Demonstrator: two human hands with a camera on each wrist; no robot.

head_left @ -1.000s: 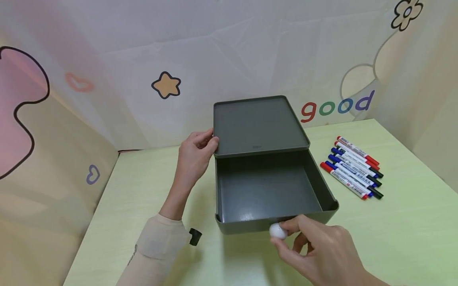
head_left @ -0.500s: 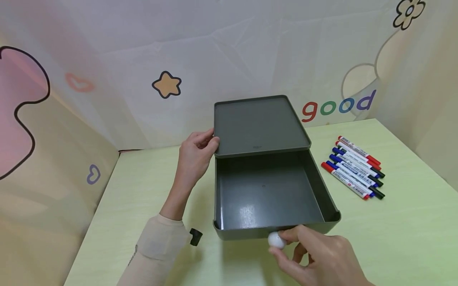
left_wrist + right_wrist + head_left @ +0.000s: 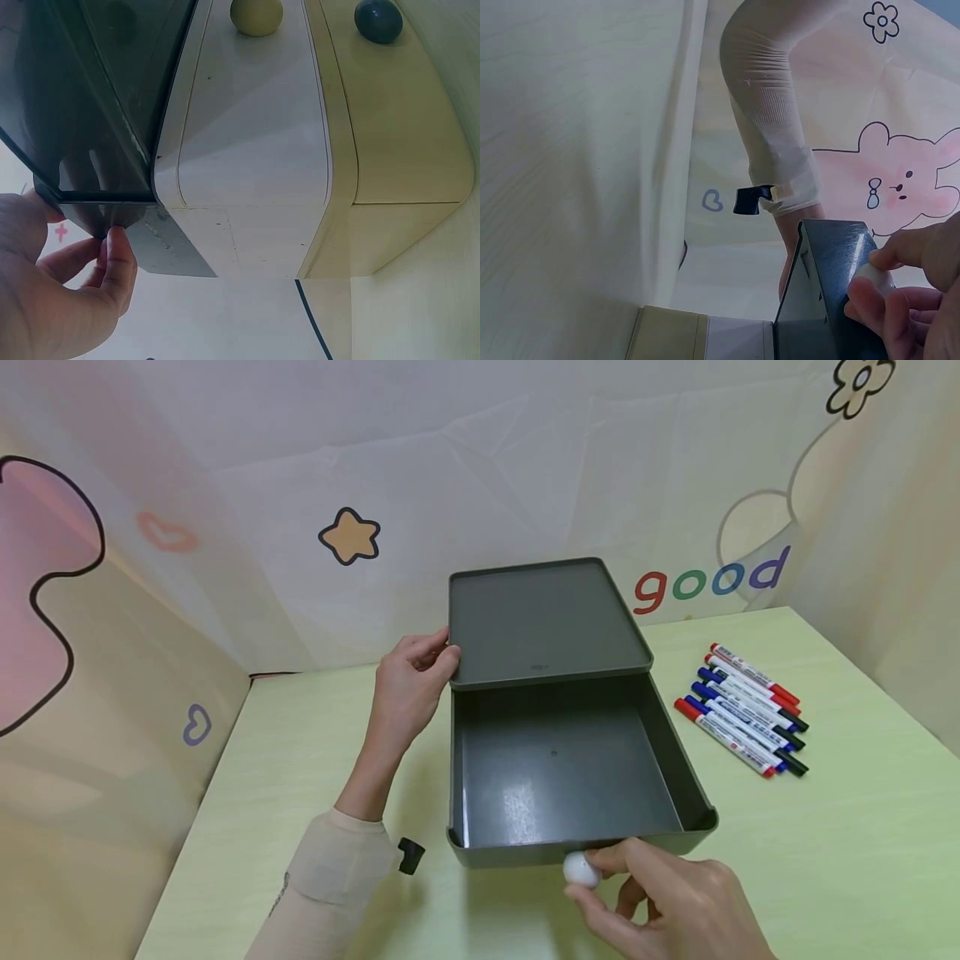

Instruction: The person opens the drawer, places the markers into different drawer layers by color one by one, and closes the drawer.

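Note:
A dark grey drawer stands pulled out from under the flat grey top of a small drawer unit; its inside is bare. My right hand pinches the round white knob on its front between thumb and fingers. In the right wrist view, the same knob sits partly behind the fingers. At the unit's left side, my left hand holds the edge of the top. The left wrist view shows that left hand with its fingertips against the grey casing.
Beneath lie a white drawer with a yellowish knob and a yellow drawer with a dark blue knob. Several markers lie on the light green table, right of the unit. A printed cloth hangs behind.
The grey drawer has slid a little farther out toward me, with my right hand moving along on its knob. My left hand has stayed at the top's edge.

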